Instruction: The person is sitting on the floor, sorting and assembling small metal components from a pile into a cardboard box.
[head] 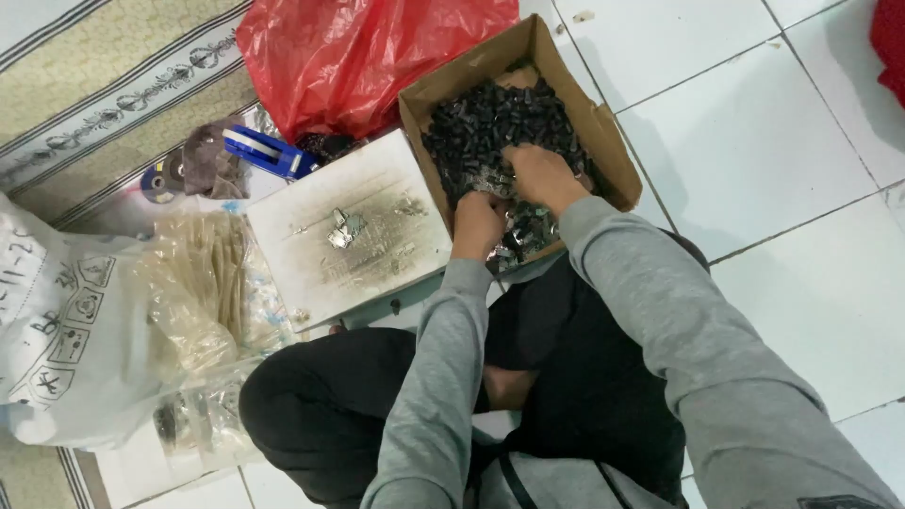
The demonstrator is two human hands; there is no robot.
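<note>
The person wears a light grey long-sleeved top of soft knit fabric, its sleeves running down to ribbed cuffs at both wrists. The left hand (478, 224) and the right hand (542, 177) are bare, without gloves. Below the sleeves show loose black trousers, creased over the knees.

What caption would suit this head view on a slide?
Seated on a tiled floor, both hands, left hand and right hand, dig into a cardboard box of small dark parts.
</note>
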